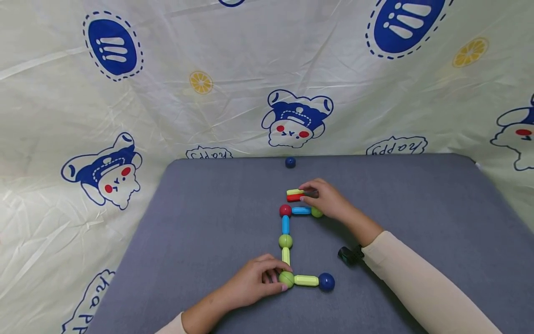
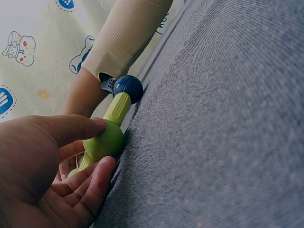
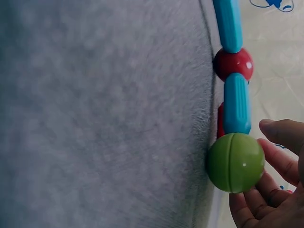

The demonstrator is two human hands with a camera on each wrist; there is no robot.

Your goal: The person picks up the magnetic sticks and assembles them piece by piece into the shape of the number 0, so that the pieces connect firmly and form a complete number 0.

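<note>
My left hand (image 1: 254,280) pinches a green ball (image 1: 286,279) at the near corner of a chain of magnetic balls and rods. From that ball a yellow-green rod (image 1: 306,280) runs right to a blue ball (image 1: 327,282). Another rod leads away to a second green ball (image 1: 285,241), then a blue rod (image 1: 285,225) and a red ball (image 1: 285,210). A further blue rod (image 1: 301,210) ends at a green ball (image 3: 236,163), partly covered by my right hand in the head view. My right hand (image 1: 323,197) has thumb and forefinger at the right ends of side-by-side yellow (image 1: 294,191) and red (image 1: 294,198) rods.
A loose dark blue ball (image 1: 290,162) lies by the far edge of the grey cloth-covered table (image 1: 200,222). A black wrist device (image 1: 350,255) sits at the right cuff. A printed sheet (image 1: 233,111) hangs behind the table.
</note>
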